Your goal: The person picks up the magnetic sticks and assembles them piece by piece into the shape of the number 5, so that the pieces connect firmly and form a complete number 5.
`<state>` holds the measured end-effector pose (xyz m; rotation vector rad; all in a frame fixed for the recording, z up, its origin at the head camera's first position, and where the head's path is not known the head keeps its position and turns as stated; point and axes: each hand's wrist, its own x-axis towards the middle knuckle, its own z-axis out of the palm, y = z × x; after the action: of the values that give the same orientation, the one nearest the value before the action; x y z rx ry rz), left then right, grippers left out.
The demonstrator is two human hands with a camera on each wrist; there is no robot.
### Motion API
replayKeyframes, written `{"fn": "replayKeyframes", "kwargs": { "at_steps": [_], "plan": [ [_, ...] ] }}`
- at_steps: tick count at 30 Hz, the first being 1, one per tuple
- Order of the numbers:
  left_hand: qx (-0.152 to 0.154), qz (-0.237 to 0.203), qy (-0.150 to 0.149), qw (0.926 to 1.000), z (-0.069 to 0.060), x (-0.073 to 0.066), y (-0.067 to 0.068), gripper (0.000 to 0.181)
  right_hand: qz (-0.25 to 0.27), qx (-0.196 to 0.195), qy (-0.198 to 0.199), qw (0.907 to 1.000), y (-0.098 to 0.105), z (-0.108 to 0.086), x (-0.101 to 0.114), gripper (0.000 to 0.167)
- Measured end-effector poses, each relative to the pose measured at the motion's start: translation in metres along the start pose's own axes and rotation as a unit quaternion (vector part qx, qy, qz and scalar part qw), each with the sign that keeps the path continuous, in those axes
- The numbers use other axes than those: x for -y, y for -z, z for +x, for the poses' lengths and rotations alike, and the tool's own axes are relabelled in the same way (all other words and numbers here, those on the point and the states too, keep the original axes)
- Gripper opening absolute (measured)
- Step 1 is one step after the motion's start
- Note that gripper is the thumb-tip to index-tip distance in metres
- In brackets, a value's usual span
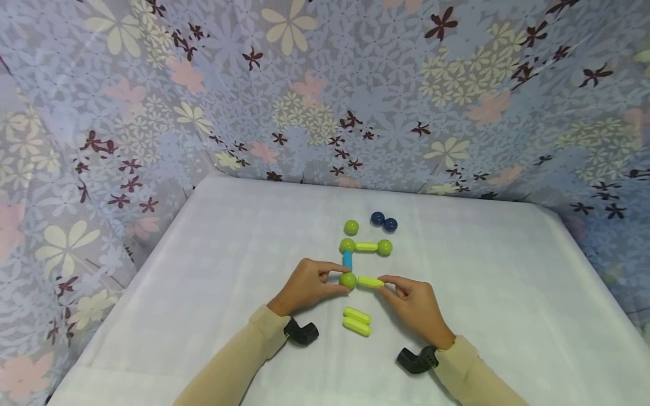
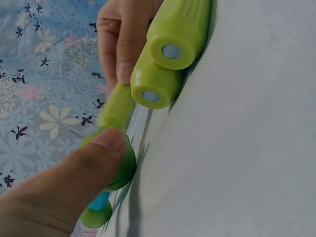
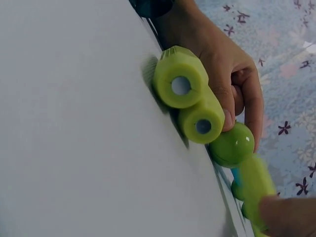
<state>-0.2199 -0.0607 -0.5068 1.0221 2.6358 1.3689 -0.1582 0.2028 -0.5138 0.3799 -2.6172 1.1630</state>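
Observation:
Between thumb and fingers, my left hand [image 1: 315, 286] pinches a green ball [image 1: 347, 281] low on the white cloth. A blue rod [image 1: 347, 260] runs from that ball to another green ball [image 1: 347, 245], from which a yellow-green rod [image 1: 366, 246] reaches a third green ball [image 1: 385, 247]. My right hand [image 1: 413, 304] pinches the end of a separate yellow-green rod [image 1: 370, 282], its other end close beside the held ball. Whether rod and ball touch is hard to tell. Two more yellow-green rods [image 2: 172, 52] with grey discs in their ends lie side by side nearer me.
A loose green ball [image 1: 351, 227] and two dark blue balls [image 1: 383, 221] sit farther back on the white-covered table [image 1: 244, 225]. Flowered cloth [image 1: 325, 101] hangs behind and at the sides. Black devices [image 1: 417, 360] are worn at both wrists.

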Motion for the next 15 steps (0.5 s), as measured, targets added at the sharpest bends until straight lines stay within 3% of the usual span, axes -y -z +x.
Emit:
{"fn": "replayKeyframes", "kwargs": {
  "at_steps": [5, 15],
  "plan": [
    [0.000, -0.001, 0.001, 1.0000, -0.0005, 0.0017, -0.0003, 0.039, -0.034, 0.007, 0.004, 0.9994, -0.0029, -0.0002, 0.0030, 0.023],
    [-0.002, -0.006, -0.001, 1.0000, -0.0001, 0.0028, -0.0018, 0.038, -0.032, 0.002, -0.002, 0.9995, -0.0027, -0.0012, 0.0053, 0.025]
  ]
}}
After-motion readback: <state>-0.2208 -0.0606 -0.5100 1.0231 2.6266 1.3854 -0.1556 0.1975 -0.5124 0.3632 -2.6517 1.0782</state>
